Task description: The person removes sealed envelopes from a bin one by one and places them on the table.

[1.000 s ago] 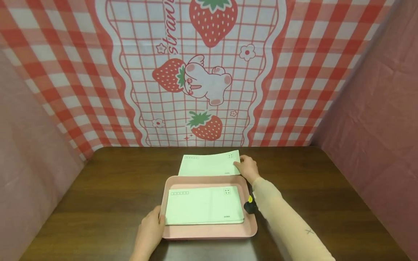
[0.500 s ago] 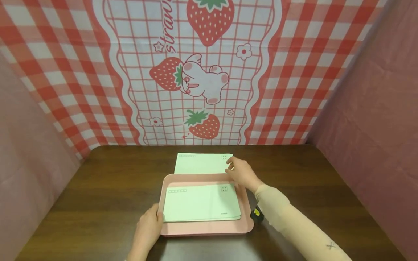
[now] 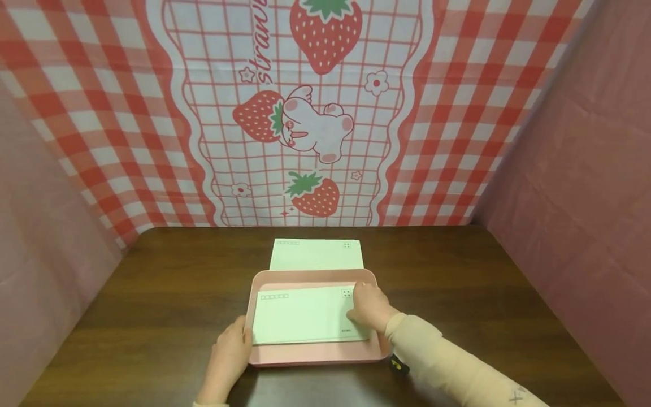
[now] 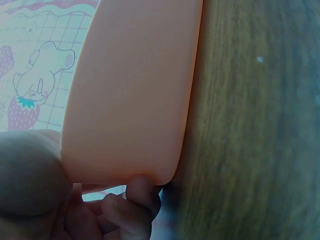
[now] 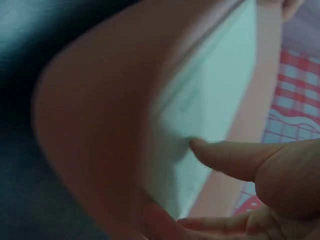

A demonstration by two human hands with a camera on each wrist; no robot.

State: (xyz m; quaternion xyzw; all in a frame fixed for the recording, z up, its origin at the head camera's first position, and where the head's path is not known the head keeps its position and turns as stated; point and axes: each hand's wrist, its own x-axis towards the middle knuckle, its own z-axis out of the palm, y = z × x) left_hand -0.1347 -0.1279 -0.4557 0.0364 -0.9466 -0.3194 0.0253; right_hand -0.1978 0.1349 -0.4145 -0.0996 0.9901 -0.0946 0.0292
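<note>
A pink tray sits on the table with a small stack of pale green envelopes in it. My left hand grips the tray's left end, thumb at the rim and fingers curled against the outer wall, as the left wrist view shows. Over the stack's right end is my right hand. In the right wrist view its thumb reaches onto the top envelope, spread apart from the other fingers, which are at the envelope's end and partly hidden.
Behind the tray another pale green envelope lies on the brown wooden table, its near edge hidden by the tray rim. A strawberry-patterned cloth hangs at the table's far edge, and pink cloth covers the sides.
My right hand has let go of the envelope behind the tray and moved back towards me to the stack in the tray. The left hand has kept its hold on the tray.
</note>
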